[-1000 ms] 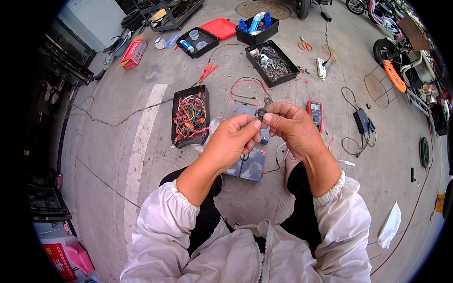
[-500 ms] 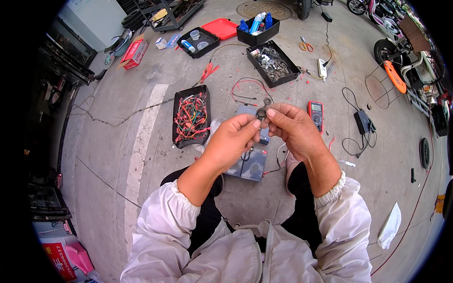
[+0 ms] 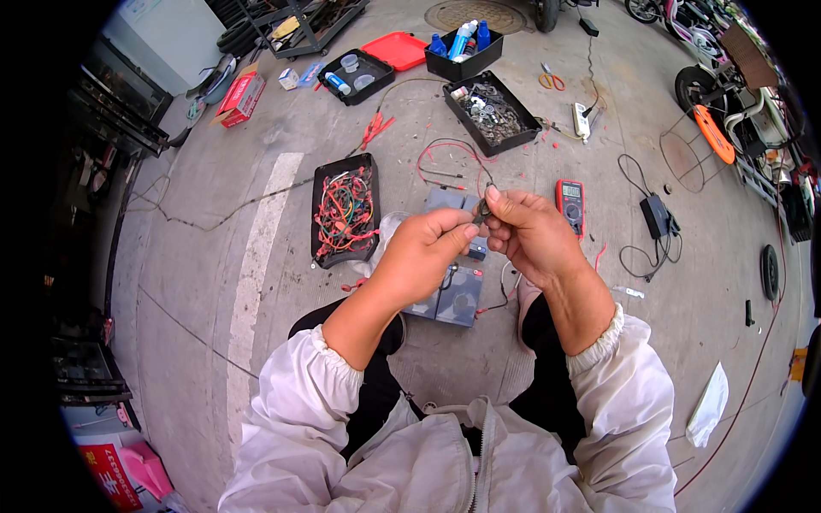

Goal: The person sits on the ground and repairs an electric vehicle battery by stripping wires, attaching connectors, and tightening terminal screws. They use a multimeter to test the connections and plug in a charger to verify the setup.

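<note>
Hands (image 3: 534, 236) have turned the dark part (image 3: 482, 210) they pinch, a lettered red box (image 3: 243, 100) beyond.

Red box (image 3: 240, 99) at upper left, wheeled cart (image 3: 310, 32) near top, round manhole cover (image 3: 475, 15) farther right, white cloth (image 3: 707, 405) on concrete floor (image 3: 184, 269) at lower right

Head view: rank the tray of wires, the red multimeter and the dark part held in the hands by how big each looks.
1. Tray of wires
2. Red multimeter
3. Dark part, partly covered, so ranked only by what shows.
</note>
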Motion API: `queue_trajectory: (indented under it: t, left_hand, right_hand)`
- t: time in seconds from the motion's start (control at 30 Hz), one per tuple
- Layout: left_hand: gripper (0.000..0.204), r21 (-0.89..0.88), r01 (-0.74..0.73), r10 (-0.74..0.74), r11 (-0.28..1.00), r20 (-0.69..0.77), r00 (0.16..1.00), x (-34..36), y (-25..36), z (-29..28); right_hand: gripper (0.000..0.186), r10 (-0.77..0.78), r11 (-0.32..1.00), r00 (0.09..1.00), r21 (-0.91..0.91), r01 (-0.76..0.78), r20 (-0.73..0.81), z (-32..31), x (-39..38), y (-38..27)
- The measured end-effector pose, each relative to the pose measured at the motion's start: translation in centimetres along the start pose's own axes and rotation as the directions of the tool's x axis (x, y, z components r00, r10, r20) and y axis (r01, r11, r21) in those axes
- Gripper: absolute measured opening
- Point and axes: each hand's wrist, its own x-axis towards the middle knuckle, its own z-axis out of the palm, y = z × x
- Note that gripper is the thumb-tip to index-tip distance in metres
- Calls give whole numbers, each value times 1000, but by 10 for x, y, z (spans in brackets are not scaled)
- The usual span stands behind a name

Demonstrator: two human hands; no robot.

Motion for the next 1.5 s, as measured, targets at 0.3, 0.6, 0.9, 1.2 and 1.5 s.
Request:
queue_trajectory:
  t: [0.3,0.6,0.9,1.2,1.5]
  left_hand:
    - [25,142,-105,114,984,-61,992,0,4,-1]
    - [27,117,-36,37,992,-9,999,-3,11,-5]
    - [26,66,-87,82,994,73,994,-9,15,-10]
    - [17,258,-337,319,905,109,941,0,11,-19]
    - [15,255,-468,426,846,203,882,3,0,-25]
  right_hand:
    - [26,-35,995,999,-93,37,27,-2,-3,-1]
    - [20,-125,930,990,-339,139,64,3,-12,-12]
    - [30,-164,895,982,-406,186,89,6,-14,-10]
    - [30,45,999,996,-26,-43,76,6,-9,-1]
    - [27,182,966,974,161,-203,133,1,-12,9]
